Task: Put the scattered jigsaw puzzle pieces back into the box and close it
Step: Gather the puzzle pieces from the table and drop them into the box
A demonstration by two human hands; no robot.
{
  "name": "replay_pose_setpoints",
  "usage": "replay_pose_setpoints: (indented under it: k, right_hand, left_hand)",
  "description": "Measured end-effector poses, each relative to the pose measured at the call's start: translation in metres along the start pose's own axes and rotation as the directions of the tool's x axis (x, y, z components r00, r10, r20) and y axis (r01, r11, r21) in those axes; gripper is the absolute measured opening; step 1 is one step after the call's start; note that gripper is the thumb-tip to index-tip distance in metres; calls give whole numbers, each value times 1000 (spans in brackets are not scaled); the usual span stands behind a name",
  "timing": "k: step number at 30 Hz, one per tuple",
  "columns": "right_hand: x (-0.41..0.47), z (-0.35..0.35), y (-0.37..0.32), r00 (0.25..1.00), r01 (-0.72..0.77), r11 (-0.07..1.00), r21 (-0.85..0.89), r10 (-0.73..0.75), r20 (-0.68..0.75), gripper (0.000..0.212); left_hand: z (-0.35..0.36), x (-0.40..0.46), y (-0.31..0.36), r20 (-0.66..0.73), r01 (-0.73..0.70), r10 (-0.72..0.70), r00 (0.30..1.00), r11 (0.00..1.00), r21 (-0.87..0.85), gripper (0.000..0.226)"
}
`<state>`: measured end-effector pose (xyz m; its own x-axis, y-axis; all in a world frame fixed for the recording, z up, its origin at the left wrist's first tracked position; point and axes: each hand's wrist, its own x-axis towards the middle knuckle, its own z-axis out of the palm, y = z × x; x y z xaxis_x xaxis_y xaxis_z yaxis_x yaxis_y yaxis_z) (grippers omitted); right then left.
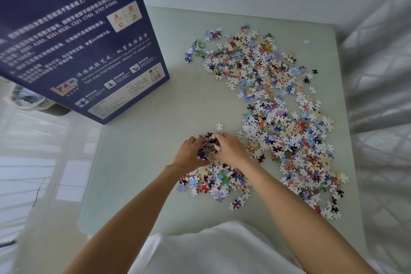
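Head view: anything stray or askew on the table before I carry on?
One white puzzle piece lies alone near the pale green table's far right corner, apart from the main spread of pieces. The tall blue cardboard box looks tilted.

Both hands meet near the middle of the pale green table. The left hand and the right hand cup a small heap of puzzle pieces between their curled fingers. More pieces lie under the wrists, towards the near edge. A long band of scattered pieces runs along the right side, from the far edge down to the near right corner. The blue box (printed side with white text facing the camera) stands at the far left corner, tilted.
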<state>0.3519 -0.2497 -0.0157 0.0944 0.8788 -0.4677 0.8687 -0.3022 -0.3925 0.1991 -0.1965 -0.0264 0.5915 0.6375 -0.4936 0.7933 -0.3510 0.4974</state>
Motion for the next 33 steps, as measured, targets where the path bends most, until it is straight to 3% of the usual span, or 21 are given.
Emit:
replay_pose_setpoints:
  k: [4,6,12,16,26,30,33]
  right_hand:
    - [1,4,-3,997,-2,998,-57,-2,-72,47]
    - [0,2,-1,998,-16,999,-40,14,-68,41]
    - [-11,-13,16,988,-50,986,161,72,-133,33]
    - [-17,-18,25,973,-53,982,181,91,-211,33]
    - [-32,-27,16,966,-53,997,59,66,-249,29]
    - [-46,-35,12,968,-36,990,-136,1,-251,25]
    - [-60,-49,7,961,-6,983,-183,-45,-273,23]
  left_hand:
    - [7,-10,2,36,-19,17,999,997,70,103]
    - [11,-13,4,15,-18,16,1000,995,96,103]
    - [8,-11,5,-74,3,-1,997,1000,25,65]
    - [1,-10,0,-120,10,-13,993,1000,-24,38]
    - [-14,-14,-14,-188,37,-50,981,997,-75,26]
    - [-21,-21,-24,-135,40,-47,990,998,-51,26]
    - [-30,-31,-26,-185,18,-34,982,996,-86,28]
